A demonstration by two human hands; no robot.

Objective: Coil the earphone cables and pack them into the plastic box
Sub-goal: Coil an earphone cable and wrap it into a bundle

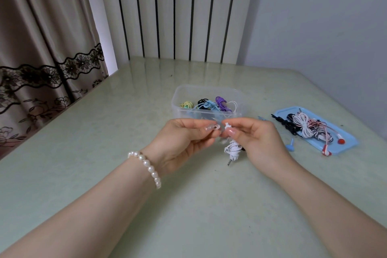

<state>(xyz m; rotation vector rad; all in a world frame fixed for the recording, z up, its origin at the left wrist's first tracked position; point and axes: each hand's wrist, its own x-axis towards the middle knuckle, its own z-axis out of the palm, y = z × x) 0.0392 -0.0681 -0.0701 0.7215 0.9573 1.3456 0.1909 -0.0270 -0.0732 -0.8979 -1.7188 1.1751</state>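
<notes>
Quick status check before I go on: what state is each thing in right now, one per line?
left hand: pinches the white earphone's end
right hand: grips the white earphone
white earphone: coiled, held above the table, plug hanging down
plastic box: open, holds several coiled earphones
blue lid: off the box, flat on the table, carries uncoiled earphones
uncoiled earphones: tangled in a pile

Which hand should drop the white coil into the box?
Right, probably. The right hand already grips the coiled white earphone cable; the left hand only pinches an earbud end. The clear plastic box sits just ahead.
</notes>
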